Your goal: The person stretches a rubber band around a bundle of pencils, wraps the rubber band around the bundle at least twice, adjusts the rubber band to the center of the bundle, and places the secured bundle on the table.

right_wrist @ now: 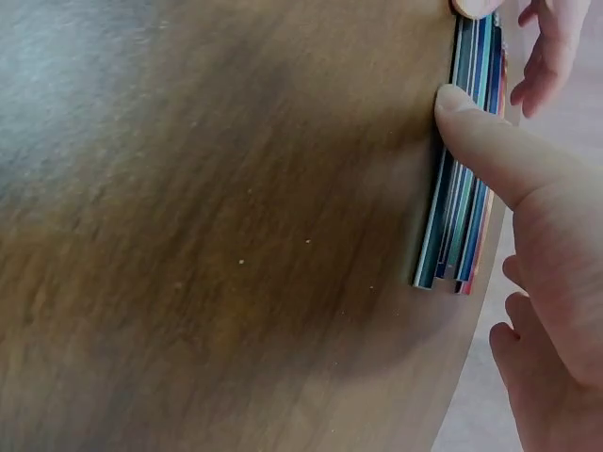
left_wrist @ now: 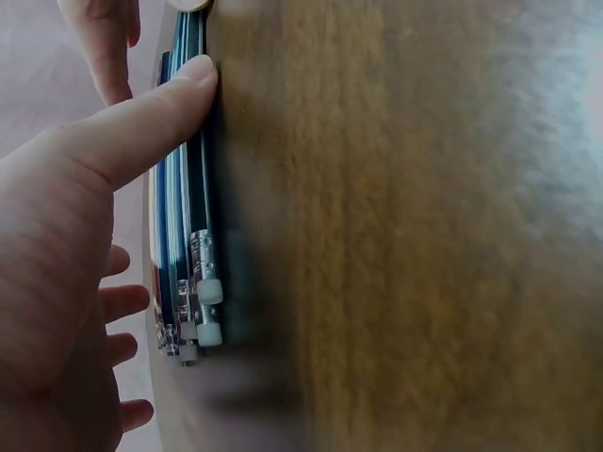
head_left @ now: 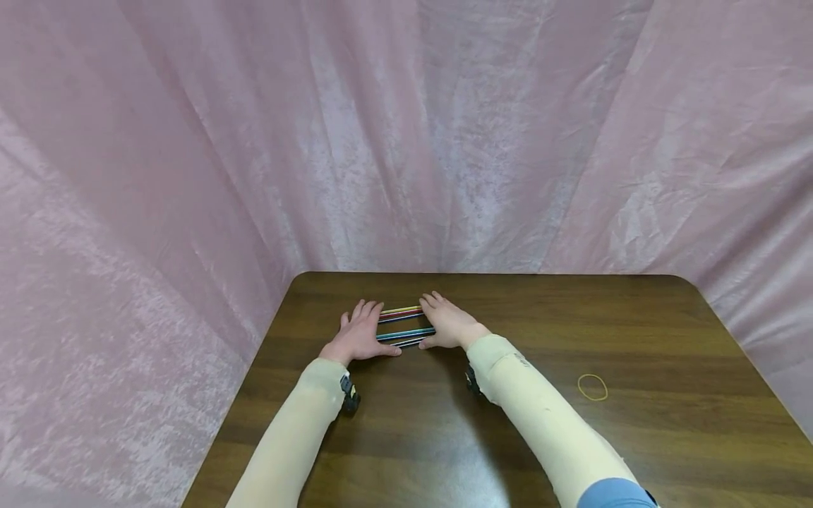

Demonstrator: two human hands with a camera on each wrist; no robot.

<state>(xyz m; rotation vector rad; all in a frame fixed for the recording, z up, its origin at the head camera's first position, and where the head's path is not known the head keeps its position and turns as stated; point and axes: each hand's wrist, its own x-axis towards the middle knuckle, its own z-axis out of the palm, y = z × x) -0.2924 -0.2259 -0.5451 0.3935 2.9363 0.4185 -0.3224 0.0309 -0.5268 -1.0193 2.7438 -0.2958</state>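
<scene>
Several pencils (head_left: 406,334) lie side by side on the table, some blue, teal and dark, with red and yellow ones on the far side. My left hand (head_left: 360,335) spans their left end, thumb along the near pencil and fingers spread towards the far side. White erasers (left_wrist: 209,292) in silvery metal bands show at that end in the left wrist view. At the right end my right hand (head_left: 451,324) spans the group the same way, its thumb (right_wrist: 462,104) touching the near pencil. Flat, unsharpened pencil ends (right_wrist: 426,281) show there.
A yellow rubber band (head_left: 579,384) lies on the brown wooden table (head_left: 667,339), to the right of my right forearm. Pink curtains (head_left: 406,141) hang behind the table and at its sides. The pencils lie close to the far table edge.
</scene>
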